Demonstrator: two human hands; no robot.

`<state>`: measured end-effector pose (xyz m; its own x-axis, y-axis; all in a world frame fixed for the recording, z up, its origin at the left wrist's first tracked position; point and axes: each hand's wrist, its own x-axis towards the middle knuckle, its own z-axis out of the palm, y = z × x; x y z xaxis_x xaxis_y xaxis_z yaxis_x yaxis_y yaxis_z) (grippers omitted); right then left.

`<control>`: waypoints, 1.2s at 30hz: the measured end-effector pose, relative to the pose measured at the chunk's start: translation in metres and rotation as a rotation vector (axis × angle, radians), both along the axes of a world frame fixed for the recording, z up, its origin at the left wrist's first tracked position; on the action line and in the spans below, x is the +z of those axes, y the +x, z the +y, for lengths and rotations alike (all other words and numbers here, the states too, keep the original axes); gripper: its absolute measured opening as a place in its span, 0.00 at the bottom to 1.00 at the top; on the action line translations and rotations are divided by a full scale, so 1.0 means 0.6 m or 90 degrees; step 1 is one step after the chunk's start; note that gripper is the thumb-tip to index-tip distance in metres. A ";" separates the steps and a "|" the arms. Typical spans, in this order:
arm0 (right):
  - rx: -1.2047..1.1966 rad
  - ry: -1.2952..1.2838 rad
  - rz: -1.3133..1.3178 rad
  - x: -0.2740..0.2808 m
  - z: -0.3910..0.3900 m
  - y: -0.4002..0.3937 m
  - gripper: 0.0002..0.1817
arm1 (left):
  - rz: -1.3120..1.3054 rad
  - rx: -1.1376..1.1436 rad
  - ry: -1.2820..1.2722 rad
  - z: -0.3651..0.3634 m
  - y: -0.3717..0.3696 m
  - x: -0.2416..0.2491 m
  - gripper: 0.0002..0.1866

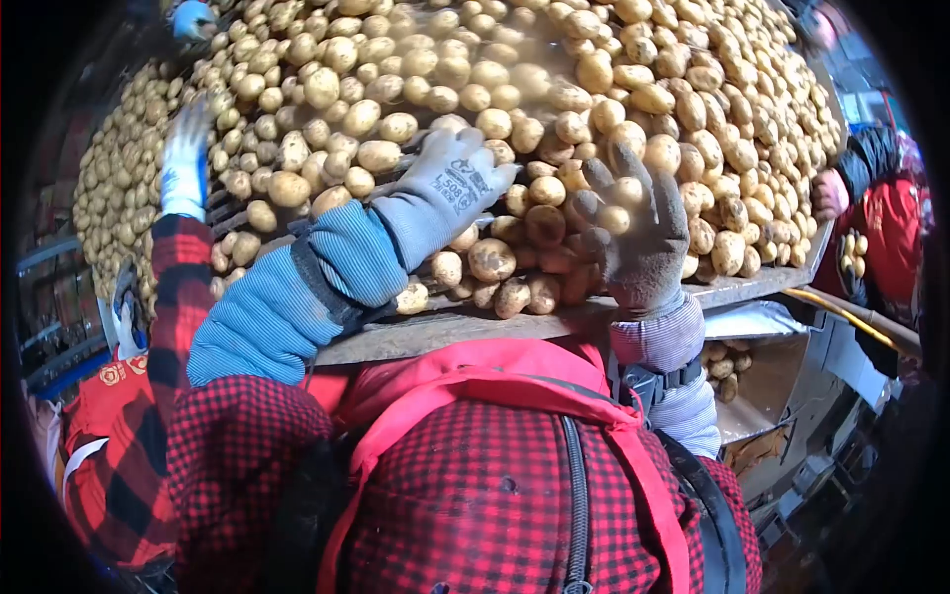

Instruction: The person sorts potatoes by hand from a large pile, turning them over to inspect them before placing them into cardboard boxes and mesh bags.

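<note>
Checked red-black jacket (485, 475), pink straps (653, 500), ribbed blue sleeve (267, 309), grey L508-marked glove (447, 186)

The potatoes (594, 71) are yellow-tan, some browner. The left glove (457, 180) is light grey with dark print, the right glove (645, 247) dusty grey-brown — left sleeve (262, 319) blue, jacket (475, 485) checked red and black, apron (475, 366) pinkish red

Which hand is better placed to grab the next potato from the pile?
Probably the left hand: palm down over the pile, while the right hand faces up, seemingly cradling two potatoes.
</note>
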<state>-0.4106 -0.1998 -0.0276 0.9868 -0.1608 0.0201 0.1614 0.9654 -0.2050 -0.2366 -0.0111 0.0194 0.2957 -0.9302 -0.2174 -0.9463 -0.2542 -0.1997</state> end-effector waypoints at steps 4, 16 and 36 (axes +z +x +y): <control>-0.168 -0.369 0.016 -0.033 -0.006 -0.034 0.32 | 0.100 0.105 0.085 -0.007 -0.004 -0.013 0.22; 0.102 -0.100 0.145 0.002 0.025 -0.010 0.27 | 0.581 0.262 -0.446 0.010 0.022 0.055 0.24; 0.003 -0.120 0.083 -0.001 0.013 -0.003 0.28 | 0.231 0.016 -0.098 0.084 -0.086 -0.006 0.23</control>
